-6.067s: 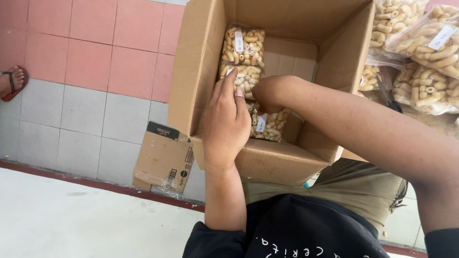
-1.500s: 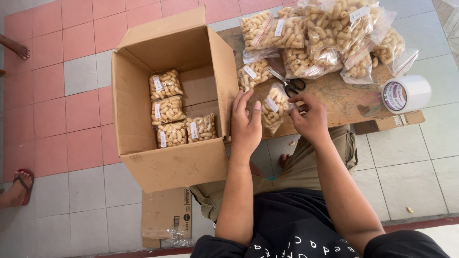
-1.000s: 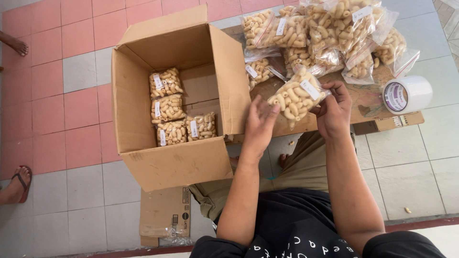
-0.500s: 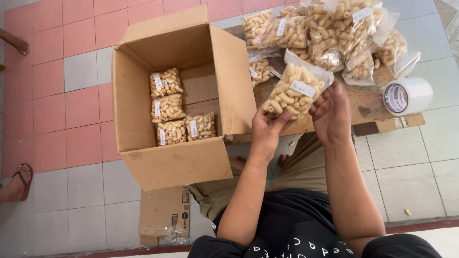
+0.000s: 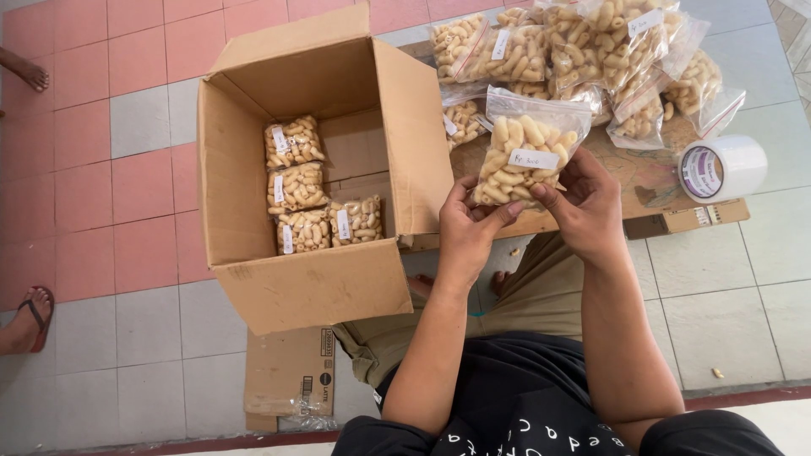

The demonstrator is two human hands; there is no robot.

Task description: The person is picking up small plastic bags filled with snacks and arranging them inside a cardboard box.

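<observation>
Both hands hold up one clear bag of pale curled snacks (image 5: pixel 525 150) with a white label. My left hand (image 5: pixel 466 230) grips its lower left corner and my right hand (image 5: pixel 585 203) holds its lower right side. The bag hangs just right of an open cardboard box (image 5: pixel 253 203) on the tiled floor. Inside the box several similar snack bags (image 5: pixel 306 198) lie flat along the bottom, beside bare cardboard.
A pile of more snack bags (image 5: pixel 591 42) lies on a low wooden board (image 5: pixel 650 173) behind my hands. A white tape roll (image 5: pixel 722 167) stands at the board's right end. Flattened cardboard (image 5: pixel 287 371) lies by my knee. Another person's sandalled foot (image 5: pixel 25 317) is at far left.
My hands left the box and picked a bag off the board. Over the last second it has been lifted and turned upright, label facing me, between both hands.
</observation>
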